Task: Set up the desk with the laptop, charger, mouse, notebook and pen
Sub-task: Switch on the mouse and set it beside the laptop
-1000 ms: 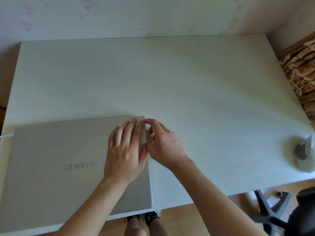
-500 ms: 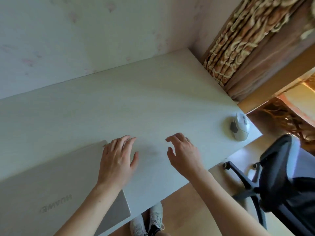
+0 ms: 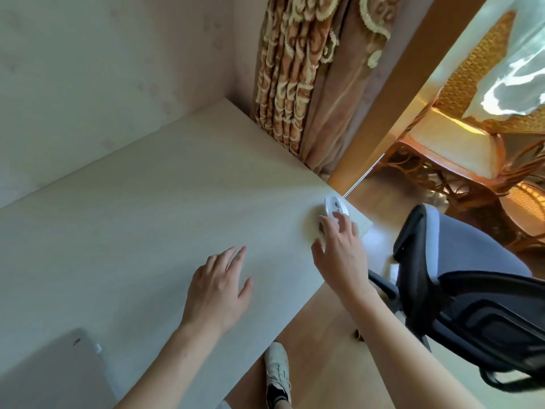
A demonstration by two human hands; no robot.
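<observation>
White and grey, the mouse [image 3: 334, 208] sits right at the desk's [image 3: 153, 208] corner, around 2 o'clock in the head view. Its long axis runs roughly from 6 to 12 o'clock, with the narrow button end pointing up toward the curtain [image 3: 298, 75]. The right hand [image 3: 339, 249] is over it with fingers spread and only loosely bent; the fingertips are touching or just above the mouse's near half and the thumb is down by its left side, but I can't tell if it's actually got a grip yet. The left hand [image 3: 219, 286] hovers flat over the bare desk at about 7 o'clock from the mouse, fingers straight and relaxed, holding nothing.

Compared with half a second ago: the camera has swung further right, the right hand has travelled across the desk to the mouse, and the left hand has come off the laptop [image 3: 50, 376] lid.

Only one corner of the closed silver laptop is in shot now, at the bottom left, cut off by the frame. The near part of the mouse is hidden under the right hand. A dark office chair [image 3: 460, 278] stands to the right, and a white sneaker [image 3: 277, 373] shows below the desk edge.
</observation>
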